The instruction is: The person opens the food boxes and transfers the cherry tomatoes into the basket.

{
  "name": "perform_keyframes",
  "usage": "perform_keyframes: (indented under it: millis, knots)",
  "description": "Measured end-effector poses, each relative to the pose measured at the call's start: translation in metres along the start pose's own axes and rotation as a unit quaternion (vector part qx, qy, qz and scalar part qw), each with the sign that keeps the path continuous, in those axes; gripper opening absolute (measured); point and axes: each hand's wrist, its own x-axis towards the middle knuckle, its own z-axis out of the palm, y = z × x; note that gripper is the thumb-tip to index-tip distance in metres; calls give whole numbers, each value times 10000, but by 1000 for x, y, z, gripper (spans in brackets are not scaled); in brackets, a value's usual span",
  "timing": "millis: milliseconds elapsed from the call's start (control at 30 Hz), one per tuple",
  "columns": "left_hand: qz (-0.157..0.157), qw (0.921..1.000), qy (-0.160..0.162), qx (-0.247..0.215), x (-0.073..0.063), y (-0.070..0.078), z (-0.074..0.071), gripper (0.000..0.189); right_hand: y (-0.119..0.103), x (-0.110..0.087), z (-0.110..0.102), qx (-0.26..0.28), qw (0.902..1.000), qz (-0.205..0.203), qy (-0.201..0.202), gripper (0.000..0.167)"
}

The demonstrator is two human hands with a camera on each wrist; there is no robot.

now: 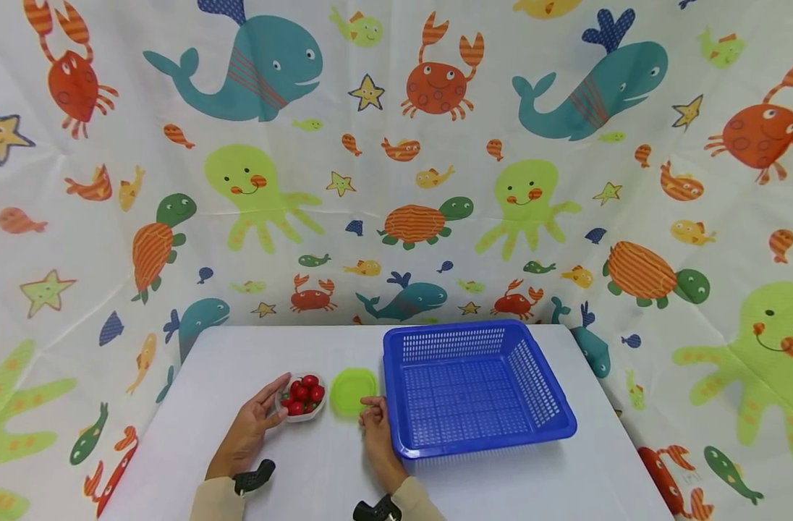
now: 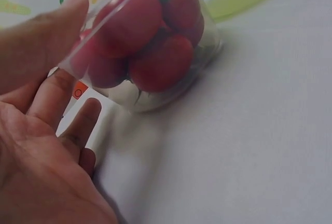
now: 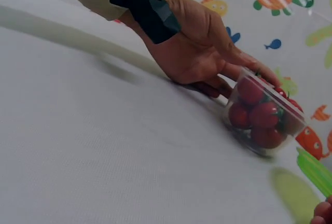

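Note:
Several red cherry tomatoes point(image 1: 303, 393) with green stems fill a small clear plastic container point(image 2: 155, 99). My left hand point(image 1: 248, 427) holds this container by its left side, thumb at the near rim and fingers toward the far side. To its right, my right hand point(image 1: 378, 434) pinches the right edge of a round light-green lid point(image 1: 354, 383). In the right wrist view the lid point(image 3: 314, 171) is raised on edge above a greenish patch on the white surface, and only fingertips point(image 3: 322, 211) of the right hand show.
A large blue plastic basket point(image 1: 484, 446) with perforated walls stands just right of the right hand. Everything is on a white-covered table point(image 1: 318, 463). A curtain point(image 1: 370, 275) printed with sea animals surrounds the table at the back and sides.

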Motion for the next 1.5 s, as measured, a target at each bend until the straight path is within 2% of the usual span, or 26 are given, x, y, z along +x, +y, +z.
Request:
perform_keyframes:
  millis: [200, 433, 500, 700, 900, 1000, 1100, 1267, 1500]
  knots:
    - [52, 10000, -34, -49, 0, 0, -2, 72, 4, 1, -2, -565, 9981, -233, -8, 20]
    - [8, 10000, -18, 41, 1, 0, -2, 73, 5, -1, -5, -931, 9919, -857, -112, 15]
    - [-17, 10000, -14, 67, 1, 1, -1, 73, 3, -2, -7, -1141, 9898, -842, -115, 13]
    - [-53, 9999, 43, 103, 0, 2, 0, 73, -5, -7, -7, -1691, 9848, -393, 13, 13]
    - [-75, 9999, 25, 94, -2, 3, 0, 74, -3, -9, -4, -1654, 9855, -380, -42, 16]
    - [-72, 9998, 52, 164, -1, 3, 0, 73, -6, -7, -1, -1561, 9862, -489, -243, 19]
    - [-55, 9998, 40, 204, -1, 2, 1, 73, -10, -4, 3, -1653, 9830, -694, -407, 21]
    - [-80, 9998, 30, 175, 0, 1, 0, 73, -18, 0, 12, -2104, 9730, -852, -413, 24]
    - [-25, 9999, 14, 120, 0, 1, 2, 73, -26, 4, 26, -2299, 9662, -1079, -452, 28]
